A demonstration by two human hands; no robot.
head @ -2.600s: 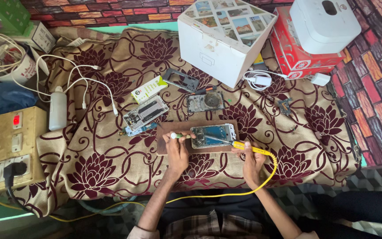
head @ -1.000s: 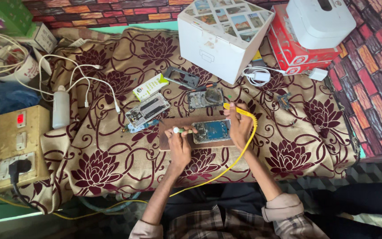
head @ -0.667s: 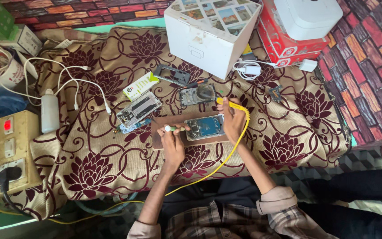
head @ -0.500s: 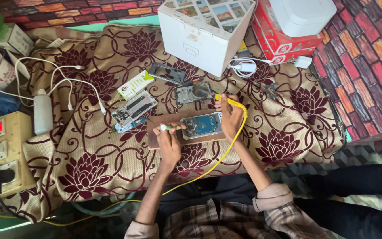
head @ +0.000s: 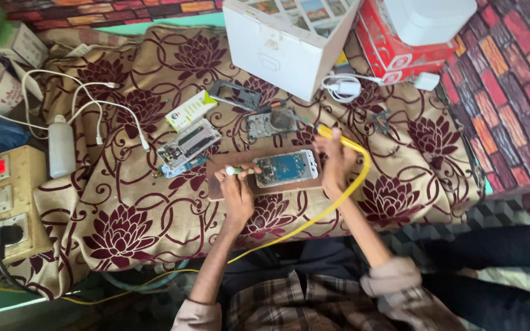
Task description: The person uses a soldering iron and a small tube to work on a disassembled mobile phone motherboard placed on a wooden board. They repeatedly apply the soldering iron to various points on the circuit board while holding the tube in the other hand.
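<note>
An opened phone (head: 286, 168) with its blue inside showing lies on a brown wooden board (head: 216, 184) on the flowered cloth. My left hand (head: 235, 184) is closed on a small green and white tool (head: 240, 171) whose tip rests at the phone's left end. My right hand (head: 332, 160) grips a yellow-handled tool (head: 326, 133) on a yellow cord, held just above the board's right end, near a dismantled phone part (head: 271, 122).
More phone parts (head: 188, 144) and a frame (head: 235, 95) lie above the board. A white box (head: 289, 37) and a red box (head: 394, 46) stand at the back. At the left are a white charger (head: 61, 147), cables and a yellow socket box (head: 1, 208).
My right hand has lifted the yellow-handled tool from the phone's lower right edge to above the board's right end. My left hand keeps the small tool at the phone.
</note>
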